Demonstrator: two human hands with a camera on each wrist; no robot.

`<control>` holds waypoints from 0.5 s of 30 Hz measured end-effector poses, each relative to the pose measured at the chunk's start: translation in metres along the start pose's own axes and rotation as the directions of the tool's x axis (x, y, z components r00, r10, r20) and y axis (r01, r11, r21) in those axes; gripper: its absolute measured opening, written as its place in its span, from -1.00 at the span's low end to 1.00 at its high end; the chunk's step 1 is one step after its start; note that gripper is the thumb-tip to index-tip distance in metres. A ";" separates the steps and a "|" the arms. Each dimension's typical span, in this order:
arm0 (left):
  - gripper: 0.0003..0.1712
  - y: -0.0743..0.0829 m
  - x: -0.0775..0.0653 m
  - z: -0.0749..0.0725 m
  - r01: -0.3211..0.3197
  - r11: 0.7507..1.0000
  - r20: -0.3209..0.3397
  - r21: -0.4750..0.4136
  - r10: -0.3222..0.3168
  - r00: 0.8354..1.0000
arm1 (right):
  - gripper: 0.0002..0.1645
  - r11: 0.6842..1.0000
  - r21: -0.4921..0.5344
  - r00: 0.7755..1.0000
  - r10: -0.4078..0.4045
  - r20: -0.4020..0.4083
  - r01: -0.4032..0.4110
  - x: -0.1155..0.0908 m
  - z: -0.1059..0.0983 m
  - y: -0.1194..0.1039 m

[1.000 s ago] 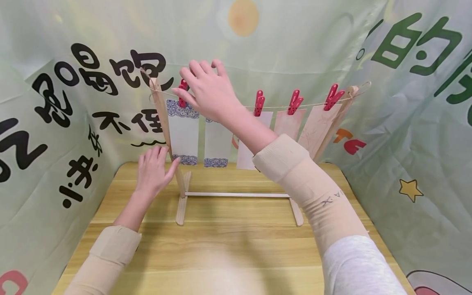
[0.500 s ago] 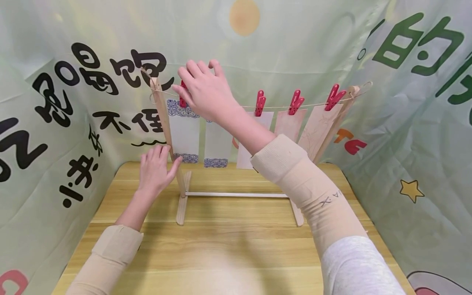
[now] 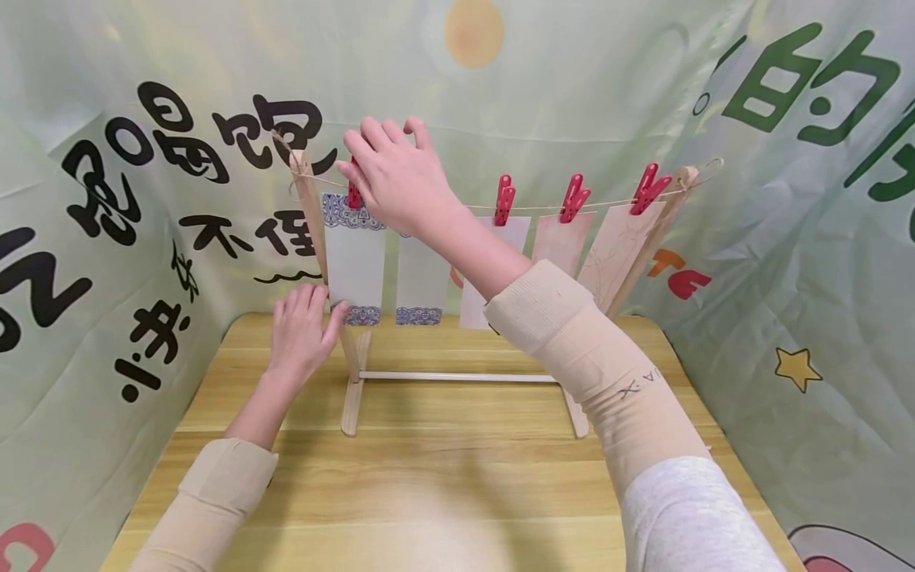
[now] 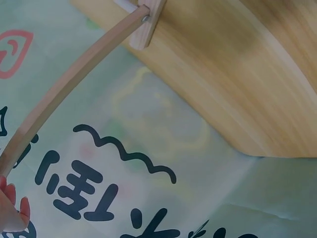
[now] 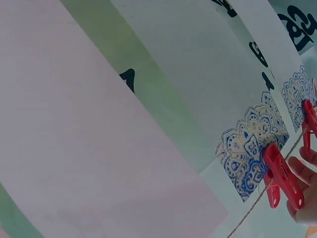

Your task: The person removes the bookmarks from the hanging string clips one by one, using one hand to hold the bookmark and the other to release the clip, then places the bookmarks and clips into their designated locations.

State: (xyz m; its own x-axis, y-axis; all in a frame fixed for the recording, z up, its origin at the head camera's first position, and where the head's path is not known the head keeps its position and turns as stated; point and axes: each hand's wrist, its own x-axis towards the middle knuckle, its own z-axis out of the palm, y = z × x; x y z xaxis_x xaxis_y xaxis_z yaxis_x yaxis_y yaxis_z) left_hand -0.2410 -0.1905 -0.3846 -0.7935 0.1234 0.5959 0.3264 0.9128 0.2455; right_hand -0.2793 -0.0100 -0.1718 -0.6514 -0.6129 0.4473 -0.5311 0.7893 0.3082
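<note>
Five-like rows aside, several paper cards hang from a string on a wooden stand. My right hand (image 3: pixel 400 175) is at the string's left end, its thumb against the red clothespin (image 3: pixel 354 191) that holds the leftmost blue-patterned card (image 3: pixel 355 262). In the right wrist view the curled fingers (image 5: pixel 303 173) meet that clothespin (image 5: pixel 309 121), behind a nearer clothespin (image 5: pixel 281 173). My left hand (image 3: pixel 300 330) grips the left wooden post (image 3: pixel 312 214) between fingers and thumb; the thumb overlaps the card's lower corner. In the left wrist view only some fingertips show beside the post (image 4: pixel 74 69).
A second blue-patterned card (image 3: pixel 422 278), a pale card (image 3: pixel 500 270) and two pinkish cards (image 3: pixel 622 238) hang rightward. The stand's white crossbar (image 3: pixel 457 377) runs low above the wooden table (image 3: pixel 429 492). Printed cloth (image 3: pixel 572 71) surrounds the table.
Both hands stay almost in place. The right thumb rises slightly at the clothespin. The leftmost card's lower edge shifts a little, ending slightly lower than before.
</note>
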 end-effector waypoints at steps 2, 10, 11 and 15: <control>-0.49 0.000 -0.001 0.000 -0.003 1.000 -0.001 -0.011 0.003 1.000 | -0.53 1.000 0.002 1.000 0.002 0.001 -0.002 0.000 0.001 0.000; -0.74 0.000 -0.001 0.004 -0.053 0.997 -0.093 -0.057 0.048 0.994 | -0.54 1.000 0.016 1.000 0.005 0.000 -0.005 0.000 0.003 -0.001; -0.76 0.000 -0.001 0.005 -0.057 0.996 -0.105 -0.064 0.050 0.993 | -0.54 1.000 0.018 1.000 0.006 0.000 -0.006 0.000 0.003 -0.001; -0.79 0.001 -0.001 0.006 -0.064 0.994 -0.133 -0.093 0.051 0.990 | -0.54 1.000 0.025 1.000 0.007 -0.002 -0.007 0.000 0.003 -0.001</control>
State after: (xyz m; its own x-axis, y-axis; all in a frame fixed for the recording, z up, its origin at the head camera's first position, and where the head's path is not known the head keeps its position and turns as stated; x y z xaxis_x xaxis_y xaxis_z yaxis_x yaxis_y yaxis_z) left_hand -0.2425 -0.1874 -0.3893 -0.7005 0.1169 0.7040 0.4223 0.8632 0.2768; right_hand -0.2805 -0.0110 -0.1751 -0.6538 -0.6074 0.4512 -0.5402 0.7922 0.2838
